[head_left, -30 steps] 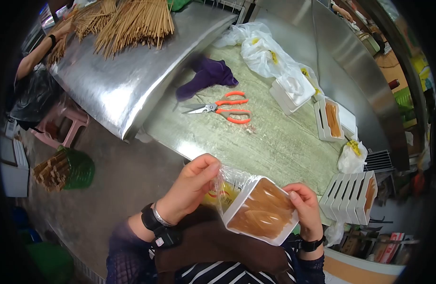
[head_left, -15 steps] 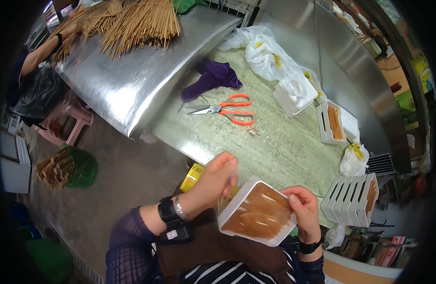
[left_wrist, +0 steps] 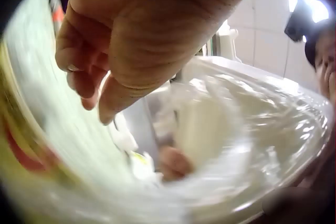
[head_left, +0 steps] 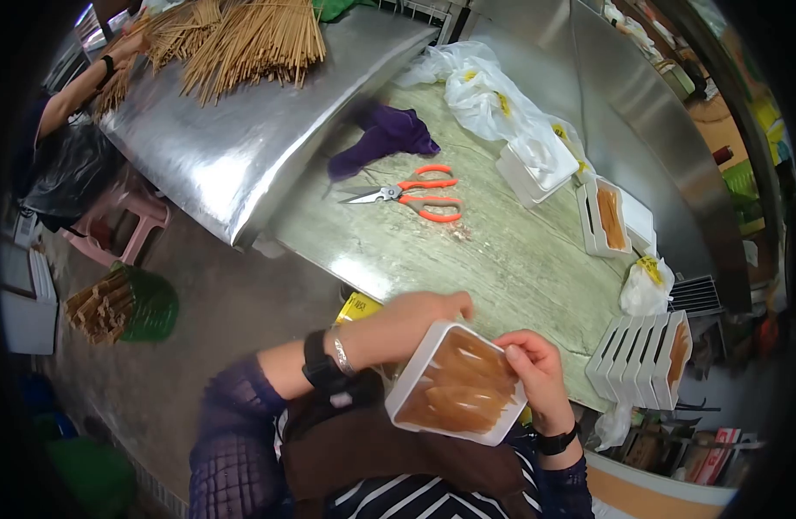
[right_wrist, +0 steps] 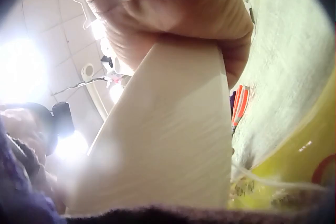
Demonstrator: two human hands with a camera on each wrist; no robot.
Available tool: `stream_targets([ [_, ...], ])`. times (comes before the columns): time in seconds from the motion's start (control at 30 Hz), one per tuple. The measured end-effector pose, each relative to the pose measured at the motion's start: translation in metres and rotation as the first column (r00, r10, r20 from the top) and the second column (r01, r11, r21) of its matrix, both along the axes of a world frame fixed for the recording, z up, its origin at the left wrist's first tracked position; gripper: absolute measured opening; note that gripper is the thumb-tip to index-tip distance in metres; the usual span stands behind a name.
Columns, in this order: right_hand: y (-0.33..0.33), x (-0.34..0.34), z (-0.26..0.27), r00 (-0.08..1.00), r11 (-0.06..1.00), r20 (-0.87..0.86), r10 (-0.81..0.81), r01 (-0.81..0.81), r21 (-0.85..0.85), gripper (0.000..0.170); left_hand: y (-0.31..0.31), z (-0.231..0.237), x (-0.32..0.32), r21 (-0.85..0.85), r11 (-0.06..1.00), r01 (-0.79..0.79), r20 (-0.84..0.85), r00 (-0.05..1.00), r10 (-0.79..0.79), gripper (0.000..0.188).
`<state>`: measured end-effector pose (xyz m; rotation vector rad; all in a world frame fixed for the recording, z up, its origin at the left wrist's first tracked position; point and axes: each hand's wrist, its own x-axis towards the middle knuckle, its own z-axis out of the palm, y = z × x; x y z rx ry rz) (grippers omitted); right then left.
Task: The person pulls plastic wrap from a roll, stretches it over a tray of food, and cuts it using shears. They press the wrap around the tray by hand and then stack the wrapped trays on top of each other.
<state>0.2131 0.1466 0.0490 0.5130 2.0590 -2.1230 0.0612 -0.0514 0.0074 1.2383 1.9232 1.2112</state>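
Observation:
My right hand (head_left: pixel 540 376) grips the right end of a white tray (head_left: pixel 396 406), its thumb over the rim. Brown strips (head_left: pixel 467 385) fill the tray under shiny clear film. The tray is tilted toward me, and its pale outer side (right_wrist: pixel 173 124) shows in the right wrist view. Beyond the tray's left upper edge is my left hand (head_left: pixel 419 316), partly hidden by it. In the left wrist view its fingers (left_wrist: pixel 79 82) are loosely bent, with nothing showing between them. Wrinkled clear film (left_wrist: pixel 273 124) lies over the tray there. A yellow printed roll (head_left: pixel 359 307) is behind my left wrist.
Orange-handled shears (head_left: pixel 402 195) and a purple cloth (head_left: pixel 385 138) lie on the green tabletop (head_left: pixel 536 268). White trays (head_left: pixel 636 363) stand in a row at right; more trays (head_left: pixel 536 177) and plastic bags (head_left: pixel 493 95) are behind. Sticks (head_left: pixel 251 52) lie on the metal table, beside another person's arm (head_left: pixel 78 95).
My left hand, which pinched and stretched clear film at the tray's left side, has moved right, behind the tray's upper edge. The right hand and tray have shifted slightly left.

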Motion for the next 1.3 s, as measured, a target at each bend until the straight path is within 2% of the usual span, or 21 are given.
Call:
stream_targets([
  [0.03, 0.002, 0.001, -0.001, 1.000, 1.000, 0.003, -0.010, 0.010, -0.001, 0.019, -0.006, -0.001, -0.005, -0.104, 0.987, -0.120, -0.196, 0.976, 0.097, 0.034],
  [0.07, 0.005, 0.001, 0.000, 1.000, 1.000, 0.001, -0.021, 0.021, 0.000, 0.019, -0.018, -0.014, -0.015, -0.075, 0.956, -0.284, -0.365, 0.900, 0.239, 0.035],
  [0.1, 0.007, 0.001, 0.001, 0.999, 0.999, -0.001, -0.035, 0.035, 0.013, 0.019, -0.031, -0.027, -0.025, -0.016, 0.902, -0.431, -0.517, 0.776, 0.362, 0.036],
  [0.13, 0.009, 0.002, 0.001, 0.998, 0.998, -0.003, -0.055, 0.055, 0.024, 0.019, -0.043, -0.015, -0.028, 0.091, 0.853, -0.514, -0.483, 0.726, 0.489, 0.034],
  [0.2, 0.010, 0.005, 0.000, 0.996, 0.995, 0.016, -0.092, 0.091, 0.030, 0.020, -0.058, 0.018, -0.014, 0.177, 0.785, -0.594, -0.206, 0.758, 0.619, 0.030],
  [0.23, 0.010, 0.003, 0.001, 0.994, 0.995, 0.034, -0.099, 0.098, 0.027, 0.020, -0.060, 0.029, 0.003, 0.250, 0.792, -0.557, 0.048, 0.824, 0.565, 0.029],
  [0.27, 0.010, 0.001, 0.001, 0.993, 0.995, 0.051, -0.103, 0.102, 0.023, 0.020, -0.060, 0.037, 0.019, 0.327, 0.778, -0.537, 0.290, 0.840, 0.458, 0.030],
  [0.3, 0.008, 0.000, 0.002, 0.993, 0.994, 0.054, -0.105, 0.105, 0.012, 0.020, -0.058, 0.042, 0.027, 0.346, 0.846, -0.405, 0.369, 0.888, 0.274, 0.038],
  [0.33, 0.006, -0.003, 0.004, 0.993, 0.994, 0.054, -0.106, 0.106, 0.001, 0.020, -0.053, 0.048, 0.032, 0.329, 0.904, -0.273, 0.285, 0.941, 0.181, 0.047],
  [0.4, 0.002, -0.005, 0.007, 0.995, 0.996, 0.050, -0.090, 0.091, -0.006, 0.020, -0.037, 0.024, 0.035, 0.315, 0.928, -0.198, 0.375, 0.924, 0.070, 0.054],
  [0.5, -0.003, -0.008, 0.014, 0.998, 0.998, 0.037, -0.056, 0.056, 0.003, 0.020, -0.022, 0.019, 0.039, 0.286, 0.915, -0.285, 0.606, 0.793, 0.058, 0.055],
  [0.6, -0.004, -0.007, 0.016, 0.998, 0.999, 0.041, -0.037, 0.036, 0.009, 0.020, -0.019, 0.020, 0.039, 0.118, 0.939, -0.322, 0.835, 0.544, 0.082, 0.052],
  [0.7, -0.002, -0.012, 0.014, 0.994, 0.993, 0.082, 0.070, -0.077, 0.087, 0.021, -0.024, 0.005, 0.036, 0.028, 0.949, -0.314, 0.895, 0.431, 0.117, 0.043],
  [0.77, -0.001, -0.020, 0.015, 0.977, 0.965, 0.122, 0.174, -0.194, 0.175, 0.023, -0.033, -0.004, 0.034, 0.032, 0.956, -0.293, 0.910, 0.403, 0.093, 0.037],
  [0.8, 0.004, -0.026, 0.016, 0.976, 0.932, 0.063, 0.207, -0.216, 0.291, 0.024, -0.037, -0.007, 0.034, 0.034, 0.959, -0.282, 0.917, 0.390, 0.082, 0.035],
  [0.87, 0.025, -0.043, 0.025, 0.959, 0.827, -0.039, 0.282, -0.222, 0.517, 0.026, -0.043, -0.009, 0.032, 0.031, 0.933, -0.359, 0.939, 0.329, 0.095, 0.030],
  [0.97, 0.064, -0.093, 0.029, 0.960, 0.799, -0.118, 0.253, -0.138, 0.585, 0.027, -0.049, -0.020, 0.024, 0.031, 0.895, -0.445, 0.969, 0.233, 0.082, 0.026],
  [1.07, 0.067, -0.139, 0.018, 0.928, 0.669, -0.064, 0.366, -0.215, 0.711, 0.027, -0.053, -0.033, 0.016, 0.007, 0.886, -0.463, 0.943, 0.297, 0.148, 0.027],
  [1.17, 0.045, -0.183, -0.014, 0.753, 0.520, -0.258, 0.606, -0.129, 0.844, 0.032, -0.054, -0.042, 0.018, 0.043, 0.891, -0.452, 0.932, 0.340, 0.127, 0.024],
  [1.3, 0.011, -0.231, -0.055, 0.647, 0.455, -0.326, 0.689, -0.037, 0.890, 0.040, -0.059, -0.042, 0.015, 0.057, 0.896, -0.440, 0.930, 0.350, 0.112, 0.025],
])
